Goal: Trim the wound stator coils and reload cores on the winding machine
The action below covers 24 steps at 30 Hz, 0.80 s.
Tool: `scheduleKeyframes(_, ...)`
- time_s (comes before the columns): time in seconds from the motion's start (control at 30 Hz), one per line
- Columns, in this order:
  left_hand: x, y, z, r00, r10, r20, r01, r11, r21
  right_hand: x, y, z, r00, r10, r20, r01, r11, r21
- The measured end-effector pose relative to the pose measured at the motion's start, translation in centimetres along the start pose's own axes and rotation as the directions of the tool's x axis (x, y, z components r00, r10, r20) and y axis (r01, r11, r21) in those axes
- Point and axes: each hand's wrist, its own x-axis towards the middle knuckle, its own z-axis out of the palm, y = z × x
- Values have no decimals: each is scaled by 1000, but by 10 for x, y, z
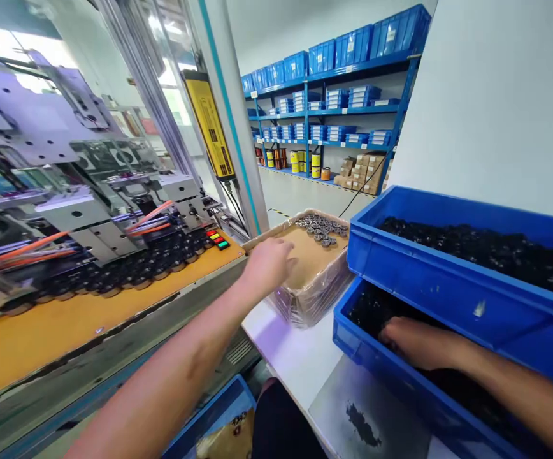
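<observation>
Left hand (267, 262) reaches over the near rim of the cardboard box (305, 299), fingers loosely curled; whether it holds anything, I cannot tell. Right hand (417, 343) lies flat among the small black parts (372, 306) in the lower blue bin (353, 335). Scooping shallow and keeping the wrist low should avoid spills. Those parts look dark, round and glossy, heaped loosely.
</observation>
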Motion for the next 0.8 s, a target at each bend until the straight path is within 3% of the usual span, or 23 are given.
scheduleKeyframes(0.2,94,41,50,953,272,133,-262,961,-86,0,7,6,996,85,33,-81,992,-98)
scheduleKeyframes(0.4,131,66,74,935,305,182,-294,952,-88,-3,16,13,998,69,7,-68,994,-90)
scheduleKeyframes(0.6,122,54,82,955,267,128,-248,957,-148,-3,17,15,998,65,5,-65,997,-46)
scheduleKeyframes(0.7,99,39,70,974,223,32,-209,948,-241,-2,13,12,998,58,12,-56,994,-91)
scheduleKeyframes(0.8,56,24,48,986,124,-114,-158,913,-377,-1,13,11,998,25,-62,-34,990,-140)
